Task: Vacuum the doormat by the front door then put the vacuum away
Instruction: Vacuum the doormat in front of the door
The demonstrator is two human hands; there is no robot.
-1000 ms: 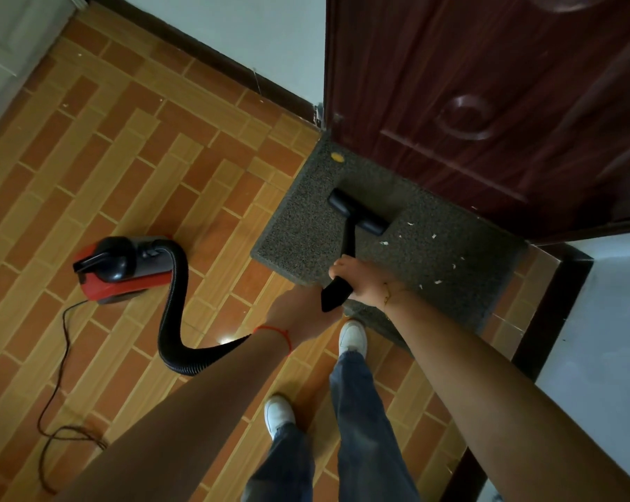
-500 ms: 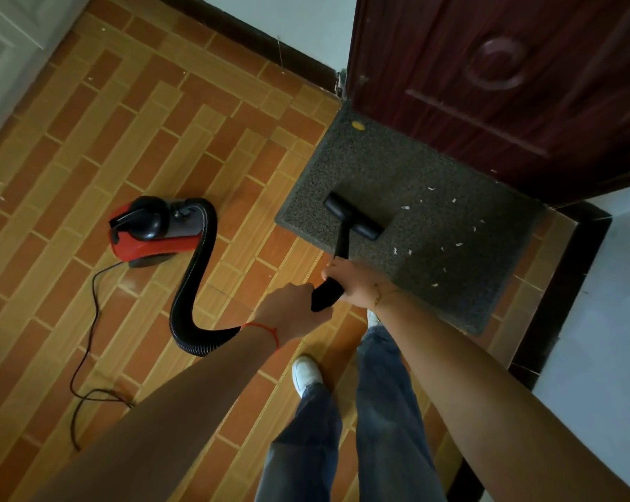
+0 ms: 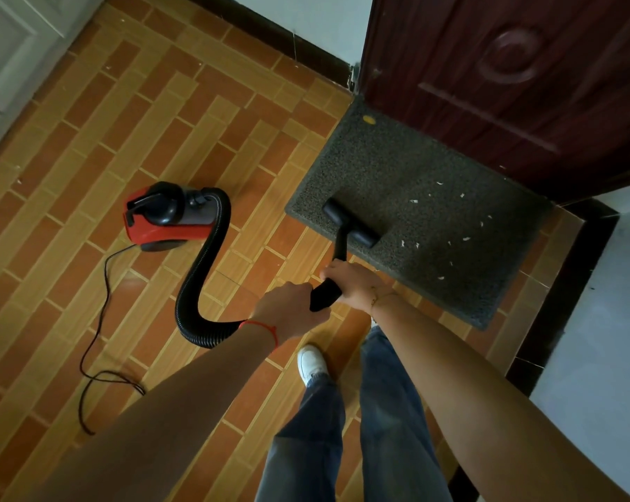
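Closest to me, my left hand (image 3: 288, 309) curls round the rear end of the black wand (image 3: 337, 264), where the ribbed hose (image 3: 201, 277) joins it, and my right hand (image 3: 353, 284) grips the same wand just ahead, knuckles up. Both fists are wrapped tight on it, one behind the other and nearly touching.

The wand looks like rigid plastic, light enough to steer with the wrists, so I judge this two-handed hold right: the rear hand pushes, the front one presses down and aims. The hose sags in a loop out to the left of my left hand; it is soft and springy and will tug back if I reach too far.

Just beyond my right hand the nozzle head (image 3: 351, 222) sits flat on the near left part of the doormat (image 3: 433, 219). The mat looks coarse and grippy (it may drag on the nozzle, or lift at an edge). White scraps (image 3: 440, 226) lie scattered on it, ahead and to the right of my right hand, not yet collected.

Farther left of my left hand stands the red canister (image 3: 168, 217) on the tiled floor (image 3: 125, 139), its cord (image 3: 96, 320) trailing toward me. It has a top handle, the place to lift it for putting away. Farthest ahead is the dark door (image 3: 505, 85).
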